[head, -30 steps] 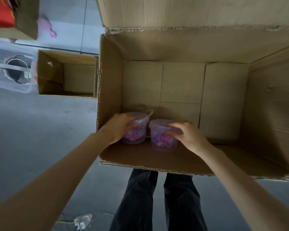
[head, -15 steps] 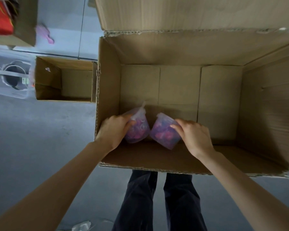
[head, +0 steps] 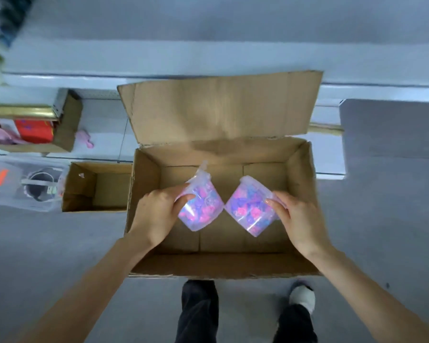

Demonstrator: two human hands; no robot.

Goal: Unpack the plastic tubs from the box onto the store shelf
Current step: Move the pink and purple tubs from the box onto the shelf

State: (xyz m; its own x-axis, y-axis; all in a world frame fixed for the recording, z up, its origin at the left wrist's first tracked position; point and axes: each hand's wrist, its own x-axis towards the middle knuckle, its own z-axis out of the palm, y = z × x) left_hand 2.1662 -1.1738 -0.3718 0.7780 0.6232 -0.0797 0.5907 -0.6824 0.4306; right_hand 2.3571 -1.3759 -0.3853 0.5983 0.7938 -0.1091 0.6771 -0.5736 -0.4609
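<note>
A large open cardboard box (head: 300, 169) stands on the grey floor in front of me. My left hand (head: 156, 214) grips a clear plastic tub (head: 202, 206) filled with pink, purple and blue pieces, tilted with its lid end up and left. My right hand (head: 299, 219) grips a second, similar tub (head: 249, 209), tilted the other way. Both tubs hang above the box's inside, their bottoms close together. The pale store shelf (head: 208, 58) runs across the top of the view behind the box.
A smaller open cardboard box (head: 84, 191) stands left of the big one. Further left lies a clear plastic bin (head: 15, 184) with dark items. A carton with red and pink goods (head: 35, 131) sits on a low shelf. My legs and a shoe (head: 302, 298) are below.
Both hands have lifted the two tubs up from the box's floor and tilted them outward. The view has pulled back, and the shelf now shows above the box.
</note>
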